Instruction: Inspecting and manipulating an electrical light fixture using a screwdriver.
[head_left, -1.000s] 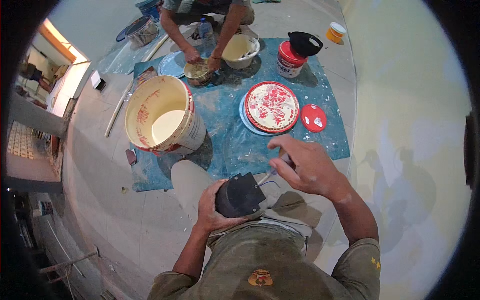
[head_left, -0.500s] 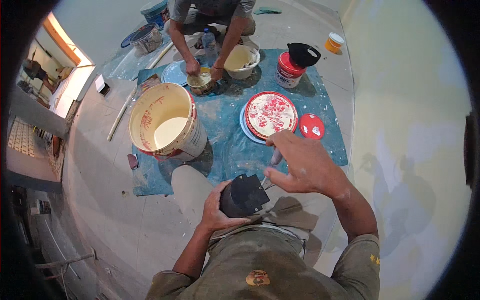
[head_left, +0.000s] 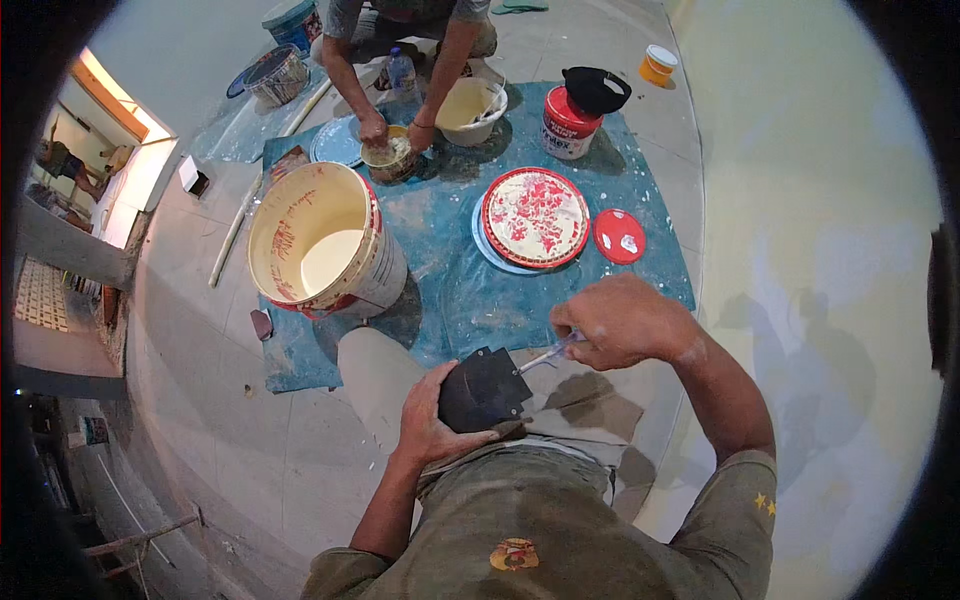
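Screwdriver [head_left: 541,360] in right hand [head_left: 628,325], black casing [head_left: 484,392] in left hand [head_left: 428,420]

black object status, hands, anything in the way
Left hand gripping black object. Right hand holding slim tool toward object's edge. Open bucket ahead-left, apart from both hands.

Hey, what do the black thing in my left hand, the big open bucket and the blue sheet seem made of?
The black housing: probably plastic, matte and even-coloured, though coated metal is possible. The big bucket: likely moulded plastic, its cream inner wall smooth with red smears. The blue sheet: perhaps plastic tarp or coated fabric, thin, faintly creased and pale-spotted.
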